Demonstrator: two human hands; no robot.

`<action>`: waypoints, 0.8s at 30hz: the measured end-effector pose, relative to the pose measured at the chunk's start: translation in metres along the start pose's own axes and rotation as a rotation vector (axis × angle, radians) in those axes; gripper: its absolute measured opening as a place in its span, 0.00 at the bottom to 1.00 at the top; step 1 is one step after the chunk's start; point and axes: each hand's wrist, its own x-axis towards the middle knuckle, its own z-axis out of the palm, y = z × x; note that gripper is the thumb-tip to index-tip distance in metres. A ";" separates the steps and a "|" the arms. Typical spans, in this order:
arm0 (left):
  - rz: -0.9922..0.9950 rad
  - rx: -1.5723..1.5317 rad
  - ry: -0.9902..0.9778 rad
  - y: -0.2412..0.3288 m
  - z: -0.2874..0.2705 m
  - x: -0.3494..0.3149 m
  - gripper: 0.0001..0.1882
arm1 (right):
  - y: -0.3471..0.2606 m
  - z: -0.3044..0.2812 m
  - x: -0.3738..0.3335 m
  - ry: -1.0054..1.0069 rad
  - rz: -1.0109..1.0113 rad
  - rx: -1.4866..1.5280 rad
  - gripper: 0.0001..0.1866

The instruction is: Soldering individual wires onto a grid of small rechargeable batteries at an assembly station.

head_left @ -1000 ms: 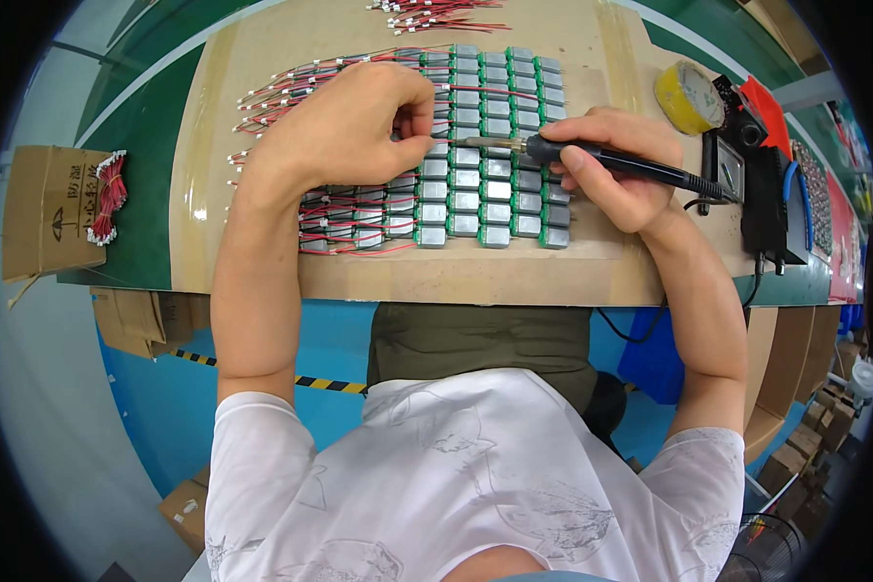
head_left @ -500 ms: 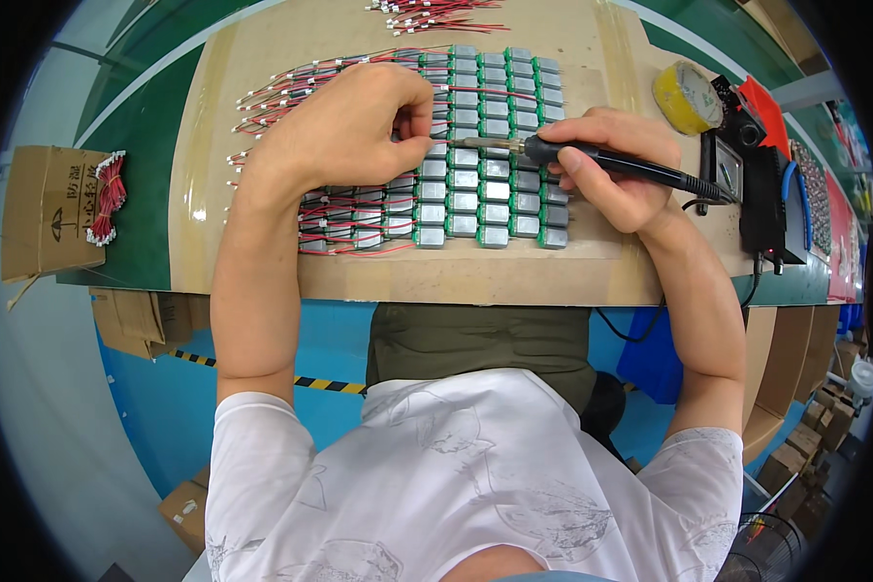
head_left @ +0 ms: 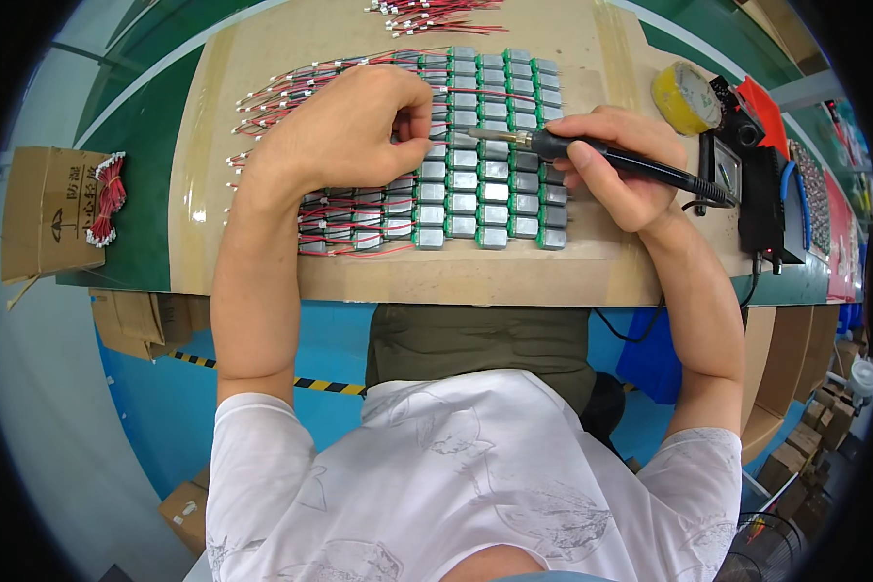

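My right hand grips a soldering iron by its black handle, and the metal tip points left over the rows of parts. Just left of that tip, my left hand is closed in a pinch on a thin red wire; most of the wire is hidden by the fingers. Under both hands lie close rows of small silver-grey blocks with green boards. Red and black wires with white plugs run out leftward from the left rows, partly covered by my left hand and forearm.
A loose bundle of red wires lies at the far edge of the cardboard sheet. On the right are a yellow tape roll and a black soldering station with its cable. A carton and a tied wire bundle are at left.
The soldering iron's tip has shifted slightly up and to the right, away from my left fingertips. My left hand has stayed nearly still.
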 end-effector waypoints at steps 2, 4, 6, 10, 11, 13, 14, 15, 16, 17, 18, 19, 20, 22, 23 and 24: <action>-0.011 -0.008 -0.014 0.000 -0.001 0.000 0.08 | -0.001 0.001 0.000 0.009 -0.009 0.005 0.10; 0.001 -0.006 -0.011 -0.001 0.000 0.000 0.08 | -0.003 0.003 -0.001 0.064 0.035 0.037 0.10; 0.012 -0.005 -0.006 0.000 0.000 0.001 0.08 | 0.000 0.004 -0.001 0.085 0.031 0.007 0.10; 0.005 0.002 -0.006 0.000 0.000 0.001 0.09 | 0.004 0.011 0.000 0.207 0.027 -0.094 0.10; 0.012 0.009 -0.008 -0.001 0.000 0.001 0.09 | 0.006 0.010 0.001 0.186 0.012 -0.127 0.11; -0.001 -0.003 -0.007 0.000 0.000 0.000 0.09 | 0.004 0.012 0.003 0.192 0.083 -0.070 0.12; -0.014 -0.014 -0.004 0.001 0.000 0.000 0.08 | 0.004 0.012 0.004 0.199 0.152 -0.013 0.14; -0.011 -0.014 0.000 0.001 0.000 0.000 0.08 | 0.011 0.011 0.004 0.185 0.124 -0.021 0.14; -0.020 -0.010 -0.004 0.001 -0.001 0.000 0.08 | 0.014 0.011 0.006 0.183 0.121 -0.025 0.14; -0.029 -0.006 -0.008 0.001 -0.001 0.000 0.08 | 0.015 0.012 0.008 0.189 0.108 -0.087 0.13; -0.026 -0.007 -0.003 0.001 -0.001 0.001 0.08 | 0.016 0.012 0.010 0.194 0.094 -0.150 0.13; -0.017 -0.007 -0.007 0.001 -0.001 0.001 0.08 | 0.019 0.012 0.010 0.206 0.060 -0.186 0.14; -0.009 -0.006 -0.011 0.000 -0.001 0.001 0.08 | 0.021 0.012 0.012 0.205 0.054 -0.189 0.14; -0.015 -0.001 -0.006 0.002 -0.002 0.000 0.08 | 0.024 0.013 0.015 0.181 -0.058 -0.314 0.16; -0.025 -0.005 -0.008 0.001 0.000 0.000 0.08 | 0.022 0.015 0.014 0.163 0.002 -0.316 0.19; -0.043 -0.006 -0.007 0.001 0.001 0.000 0.08 | 0.022 0.016 0.016 0.138 -0.011 -0.330 0.19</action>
